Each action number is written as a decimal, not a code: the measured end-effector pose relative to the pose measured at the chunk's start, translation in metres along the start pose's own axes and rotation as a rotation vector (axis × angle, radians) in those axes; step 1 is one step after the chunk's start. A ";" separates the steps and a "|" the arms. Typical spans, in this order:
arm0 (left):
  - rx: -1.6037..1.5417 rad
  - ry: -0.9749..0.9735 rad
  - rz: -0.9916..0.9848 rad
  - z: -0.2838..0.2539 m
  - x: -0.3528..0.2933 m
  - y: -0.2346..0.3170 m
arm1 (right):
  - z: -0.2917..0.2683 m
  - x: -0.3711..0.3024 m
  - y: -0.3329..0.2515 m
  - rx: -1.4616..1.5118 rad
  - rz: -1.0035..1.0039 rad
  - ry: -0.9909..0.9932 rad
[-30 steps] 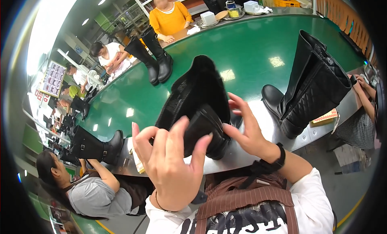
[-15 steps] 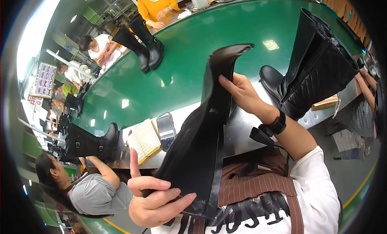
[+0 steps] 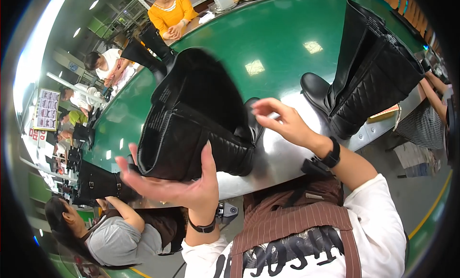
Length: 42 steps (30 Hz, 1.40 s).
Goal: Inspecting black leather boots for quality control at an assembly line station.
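Observation:
In the middle, a black boot point(image 3: 223, 151) with a quilted side leans left, its wide shaft opening turned up toward me and its foot on the metal strip. My left hand point(image 3: 184, 184) is spread under the top of the shaft, thumb up along its near side and fingers apart; whether it bears weight I cannot tell. My right hand point(image 3: 282, 120) hovers just right of the boot's foot, fingers loosely apart and holding nothing. Another black quilted boot point(image 3: 369, 81) stands upright to the right.
A green belt point(image 3: 282, 34) runs behind the metal strip point(image 3: 287, 156). Black boots point(image 3: 153, 45) stand at its far side, near a person in orange point(image 3: 175, 14). Close on my left, a co-worker in grey point(image 3: 115, 235) handles a buckled boot point(image 3: 103, 182). Another person's arm point(image 3: 433, 84) shows at right.
The boot has swung from upside down to opening upward, its foot now down on the metal strip. My right hand has come off the foot; my left has changed from gripping the shaft to spread.

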<state>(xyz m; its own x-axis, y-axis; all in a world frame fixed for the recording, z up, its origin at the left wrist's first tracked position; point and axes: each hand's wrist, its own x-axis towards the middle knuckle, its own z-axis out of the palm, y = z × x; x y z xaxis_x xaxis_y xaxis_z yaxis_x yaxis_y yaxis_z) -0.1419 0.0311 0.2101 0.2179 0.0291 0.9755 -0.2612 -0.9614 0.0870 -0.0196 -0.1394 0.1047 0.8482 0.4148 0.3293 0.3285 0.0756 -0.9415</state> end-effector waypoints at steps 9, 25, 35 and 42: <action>-0.582 -0.603 -0.927 0.017 -0.147 -0.018 | 0.029 -0.034 0.056 0.006 0.558 -0.390; -0.653 -0.646 -1.122 0.024 -0.166 -0.020 | 0.033 -0.018 0.022 0.314 0.538 -0.522; -0.614 -0.578 -1.172 0.023 -0.160 -0.009 | 0.016 0.028 -0.140 0.636 0.149 -0.508; -0.762 -0.458 -1.221 0.032 -0.156 0.004 | -0.015 -0.003 -0.151 -0.399 -0.626 0.004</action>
<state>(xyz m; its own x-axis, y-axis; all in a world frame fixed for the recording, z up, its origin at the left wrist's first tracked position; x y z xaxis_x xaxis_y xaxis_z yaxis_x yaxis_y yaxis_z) -0.1474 0.0139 0.0518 0.8836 0.4582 0.0962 -0.0883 -0.0385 0.9953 -0.0650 -0.1657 0.2470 0.4539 0.3984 0.7971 0.8765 -0.0385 -0.4798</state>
